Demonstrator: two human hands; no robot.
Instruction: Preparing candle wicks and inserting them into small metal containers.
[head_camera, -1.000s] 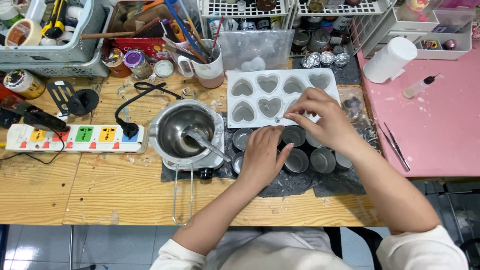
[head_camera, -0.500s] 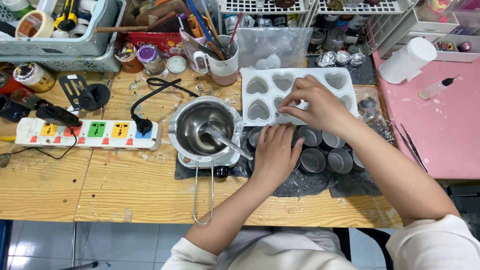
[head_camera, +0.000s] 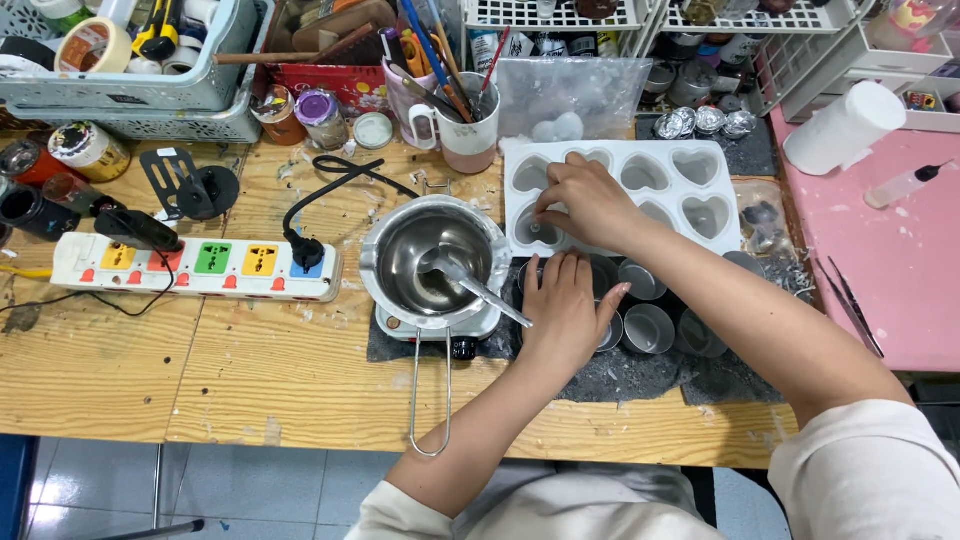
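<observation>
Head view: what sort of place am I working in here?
Probably a home craft bench, perhaps for candle or soap making: a white heart-shaped mould, a metal melting pot on a small heater, small metal cups and baskets of supplies on a wooden table.

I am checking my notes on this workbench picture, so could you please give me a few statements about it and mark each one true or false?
1. The right hand reaches into the white mould with heart-shaped hollows. True.
2. The left hand lifts the metal pot by its long handle. False: the left hand rests palm down over the small metal cups, and the metal pot stands untouched on its small heater.
3. A spoon lies in the pot. True.
4. The power strip has no plug in it. False: a black plug sits in its right end.
5. The mug behind the pot holds brushes and sticks. True.
</observation>
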